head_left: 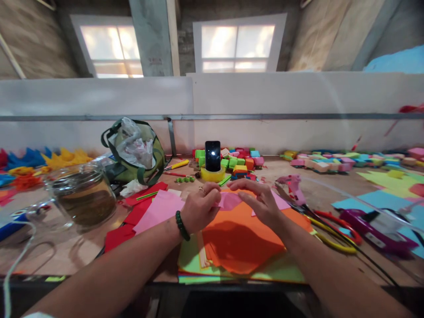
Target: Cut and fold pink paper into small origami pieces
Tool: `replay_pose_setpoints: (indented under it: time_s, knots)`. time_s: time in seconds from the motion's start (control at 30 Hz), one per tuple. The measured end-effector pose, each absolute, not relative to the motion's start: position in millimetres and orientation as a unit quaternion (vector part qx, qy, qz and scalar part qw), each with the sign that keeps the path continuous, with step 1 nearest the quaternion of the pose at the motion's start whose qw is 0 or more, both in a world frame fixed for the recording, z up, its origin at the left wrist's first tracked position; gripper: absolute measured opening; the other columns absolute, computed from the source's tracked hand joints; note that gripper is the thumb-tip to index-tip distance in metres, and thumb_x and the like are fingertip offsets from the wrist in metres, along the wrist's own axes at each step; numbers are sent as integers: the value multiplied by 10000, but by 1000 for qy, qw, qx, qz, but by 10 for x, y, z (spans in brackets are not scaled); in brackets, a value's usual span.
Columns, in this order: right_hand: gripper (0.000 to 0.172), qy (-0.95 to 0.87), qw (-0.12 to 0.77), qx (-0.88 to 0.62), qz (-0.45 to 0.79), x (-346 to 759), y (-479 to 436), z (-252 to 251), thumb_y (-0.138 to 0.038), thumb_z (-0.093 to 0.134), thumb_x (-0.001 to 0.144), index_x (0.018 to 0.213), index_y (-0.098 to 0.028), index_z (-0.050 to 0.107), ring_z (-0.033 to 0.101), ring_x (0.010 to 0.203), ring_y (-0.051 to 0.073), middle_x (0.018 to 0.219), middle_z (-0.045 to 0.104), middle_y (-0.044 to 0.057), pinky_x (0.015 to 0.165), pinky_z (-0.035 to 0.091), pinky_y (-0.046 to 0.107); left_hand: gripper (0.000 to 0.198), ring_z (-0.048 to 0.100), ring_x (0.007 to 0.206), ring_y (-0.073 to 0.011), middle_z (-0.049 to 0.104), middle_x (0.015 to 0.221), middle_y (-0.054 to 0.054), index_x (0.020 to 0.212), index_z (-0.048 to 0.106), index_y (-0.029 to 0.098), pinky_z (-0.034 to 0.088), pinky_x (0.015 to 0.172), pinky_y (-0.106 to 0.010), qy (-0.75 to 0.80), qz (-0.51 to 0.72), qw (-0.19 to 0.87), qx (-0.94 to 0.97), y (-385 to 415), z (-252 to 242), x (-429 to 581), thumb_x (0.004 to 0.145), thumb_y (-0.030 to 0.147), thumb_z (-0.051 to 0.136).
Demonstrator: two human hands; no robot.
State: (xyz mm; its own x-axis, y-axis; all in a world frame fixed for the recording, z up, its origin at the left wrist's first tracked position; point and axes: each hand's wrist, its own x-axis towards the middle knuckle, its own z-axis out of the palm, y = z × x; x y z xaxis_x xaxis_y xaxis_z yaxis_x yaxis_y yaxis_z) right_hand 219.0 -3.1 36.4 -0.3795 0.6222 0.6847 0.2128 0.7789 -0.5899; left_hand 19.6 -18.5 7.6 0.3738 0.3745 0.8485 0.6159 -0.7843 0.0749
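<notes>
My left hand [201, 205], with a ring and a dark green bead bracelet, is closed on the left end of a small pink paper piece [231, 201]. My right hand [256, 198] is at the piece's right side, thumb and fingers apart, its fingertips above the paper. Both hands are over a stack of orange paper [243, 240], which lies on yellow-green sheets [281, 270]. Larger pink paper [162, 210] and red paper [119, 237] lie to the left of my left hand.
A glass jar of brown liquid [84, 196] and a green bag [135, 150] stand left. A phone [212, 156] stands in a yellow tape roll [213, 175] behind my hands. Right are a pink glue gun [293, 187], scissors [334, 234] and a purple power strip [377, 234].
</notes>
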Motion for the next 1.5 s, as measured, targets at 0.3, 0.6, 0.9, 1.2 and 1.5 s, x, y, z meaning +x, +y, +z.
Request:
replay_pose_setpoints:
  time_s: [0.3, 0.6, 0.9, 1.2, 1.5]
  knots:
    - [97, -825, 476, -246, 179, 2096, -35, 334, -278, 668, 804, 802, -198, 724, 646, 765, 186, 801, 708, 63, 716, 514, 330, 94, 633, 756, -124, 676, 930, -35, 843, 535, 193, 500, 696, -236, -183, -481, 302, -803, -201, 113, 228, 824, 101, 524]
    - [81, -822, 465, -235, 230, 2121, 0, 368, -226, 660, 794, 738, -182, 699, 646, 722, 170, 751, 706, 48, 693, 501, 306, 84, 622, 696, -124, 662, 941, -47, 779, 518, 186, 504, 626, -237, -226, -459, 314, -800, -240, 112, 226, 834, 128, 495]
    - [66, -819, 438, -306, 208, 2125, 5, 370, -177, 608, 755, 701, -173, 647, 605, 689, 156, 709, 670, 26, 658, 475, 284, 170, 601, 923, -173, 590, 1019, -69, 768, 464, 202, 503, 752, -271, -288, -470, 155, -820, -201, 54, 198, 728, 41, 502]
    - [159, -833, 407, -289, 238, 2140, 5, 359, -245, 620, 796, 891, -190, 736, 655, 823, 192, 872, 736, 58, 764, 505, 316, 163, 591, 896, -167, 573, 980, -56, 766, 457, 209, 501, 754, -274, -289, -477, 103, -824, -184, 27, 210, 751, 56, 513]
    - [159, -828, 398, -284, 274, 2183, 43, 412, -271, 637, 773, 688, -176, 733, 629, 638, 164, 675, 717, 36, 597, 475, 274, 117, 611, 892, -158, 584, 1058, -56, 819, 498, 214, 507, 739, -263, -281, -439, 136, -843, -193, -5, 203, 791, 101, 514]
